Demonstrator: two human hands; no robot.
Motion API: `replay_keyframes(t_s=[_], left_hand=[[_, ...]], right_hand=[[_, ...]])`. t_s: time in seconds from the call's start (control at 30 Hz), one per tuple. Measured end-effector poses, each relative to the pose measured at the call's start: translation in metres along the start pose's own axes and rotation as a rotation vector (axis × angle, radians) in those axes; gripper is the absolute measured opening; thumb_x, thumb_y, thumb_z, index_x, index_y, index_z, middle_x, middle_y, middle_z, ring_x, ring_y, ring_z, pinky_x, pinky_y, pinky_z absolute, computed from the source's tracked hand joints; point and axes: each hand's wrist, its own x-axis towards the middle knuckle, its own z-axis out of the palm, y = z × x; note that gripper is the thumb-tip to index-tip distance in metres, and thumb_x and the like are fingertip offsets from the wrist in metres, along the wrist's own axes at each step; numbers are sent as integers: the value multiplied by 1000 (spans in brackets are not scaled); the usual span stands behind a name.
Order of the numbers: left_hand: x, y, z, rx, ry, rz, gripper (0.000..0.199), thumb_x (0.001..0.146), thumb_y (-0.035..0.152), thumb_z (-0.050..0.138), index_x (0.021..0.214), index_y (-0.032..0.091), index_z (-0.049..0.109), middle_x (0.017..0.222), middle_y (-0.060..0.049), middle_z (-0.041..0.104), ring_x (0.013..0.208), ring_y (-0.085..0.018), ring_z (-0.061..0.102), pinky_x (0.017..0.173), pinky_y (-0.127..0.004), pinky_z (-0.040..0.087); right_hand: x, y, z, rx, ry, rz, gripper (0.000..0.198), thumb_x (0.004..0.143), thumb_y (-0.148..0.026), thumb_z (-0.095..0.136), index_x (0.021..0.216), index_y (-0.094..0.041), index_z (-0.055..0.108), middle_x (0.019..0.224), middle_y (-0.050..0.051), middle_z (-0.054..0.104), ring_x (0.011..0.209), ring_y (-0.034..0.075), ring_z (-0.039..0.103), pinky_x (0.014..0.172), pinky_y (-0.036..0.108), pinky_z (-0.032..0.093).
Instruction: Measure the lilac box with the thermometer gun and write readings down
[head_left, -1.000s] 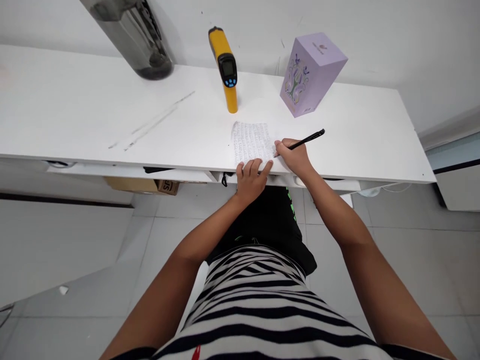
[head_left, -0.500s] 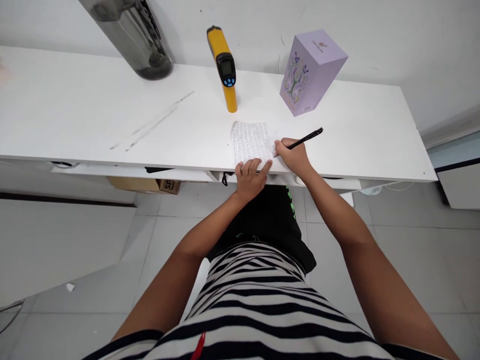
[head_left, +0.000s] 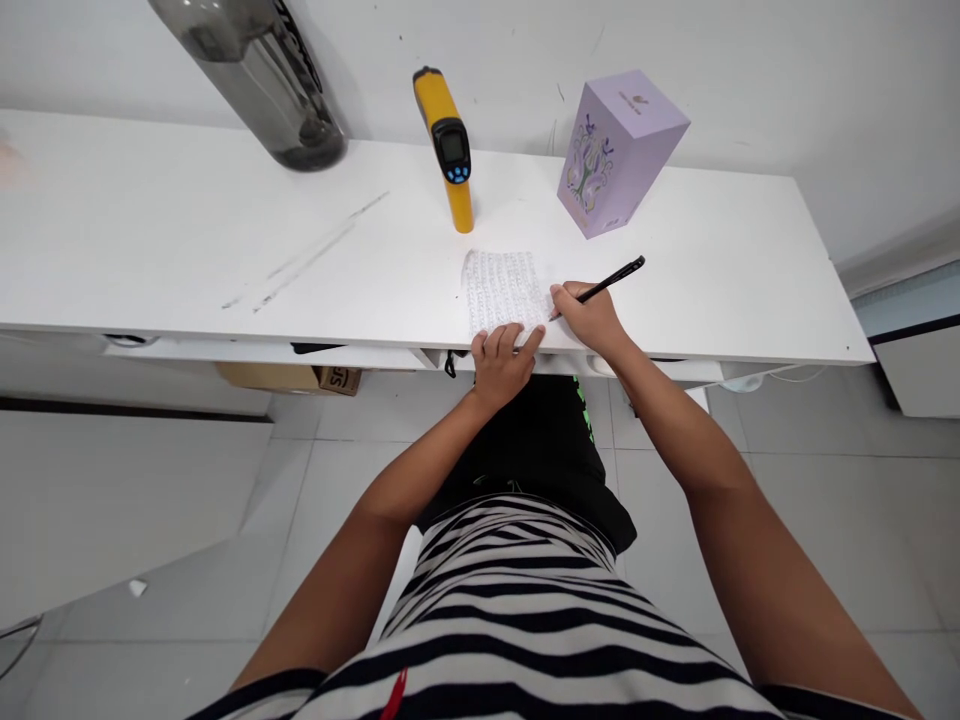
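A small sheet of paper (head_left: 504,285), covered in rows of handwriting, lies at the front of the white desk (head_left: 180,240). My left hand (head_left: 504,362) rests on its lower edge with the fingers spread, pressing it flat. In my right hand (head_left: 592,318) a black pen (head_left: 619,273) is pinched, its tip down beside the paper's lower right edge. Behind the paper a yellow infrared thermometer (head_left: 450,150) stands upright on its handle, its dark display toward me.
A lilac box (head_left: 622,150) with a floral print stands at the back right. At the back left is a grey translucent water bottle (head_left: 277,90). Below the desktop, a shelf (head_left: 270,353) holds dark items, and a cardboard box (head_left: 277,377) sits lower down.
The view has shifted slightly, so the desk items appear a little lower. Both hands keep nearly the same places, with the pen still held by the paper's right edge.
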Motion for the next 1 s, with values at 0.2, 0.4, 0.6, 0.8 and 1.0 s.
replay_keyframes(t_s=[0.2, 0.4, 0.6, 0.8, 1.0], left_hand=[[0, 0, 3, -39, 17, -6, 38, 96, 29, 48, 128, 32, 68, 121, -12, 69, 119, -23, 58, 115, -46, 26], [3, -3, 11, -124, 52, -53, 33, 99, 28, 45, 121, 34, 70, 113, -9, 72, 114, -20, 60, 113, -42, 27], [-1, -5, 18, -123, 100, -12, 33, 96, 28, 51, 121, 36, 71, 113, -7, 72, 112, -20, 61, 116, -42, 21], [-2, -5, 16, -132, 44, -12, 34, 94, 32, 53, 121, 33, 71, 112, -7, 72, 112, -20, 60, 117, -40, 21], [-2, -5, 20, -105, 98, -12, 34, 95, 31, 51, 120, 34, 72, 112, -7, 72, 111, -20, 60, 114, -40, 24]], right_hand=[[-4, -2, -1, 10, 140, 36, 39, 91, -32, 56, 54, -20, 57, 56, -3, 57, 60, 12, 54, 65, 27, 45], [-5, -3, -1, -27, 77, 37, 41, 92, -35, 57, 53, -20, 55, 55, -4, 56, 58, 11, 52, 63, 26, 44], [-6, -7, 0, -57, 72, 75, 40, 92, -34, 57, 54, -20, 54, 56, -3, 54, 59, 11, 50, 62, 27, 43], [-7, -9, 0, -68, 77, 91, 41, 91, -32, 57, 53, -20, 51, 54, -4, 50, 57, 11, 48, 61, 27, 42], [-6, -7, -1, -65, 80, 85, 39, 91, -31, 57, 54, -20, 52, 55, -4, 49, 59, 11, 48, 63, 27, 43]])
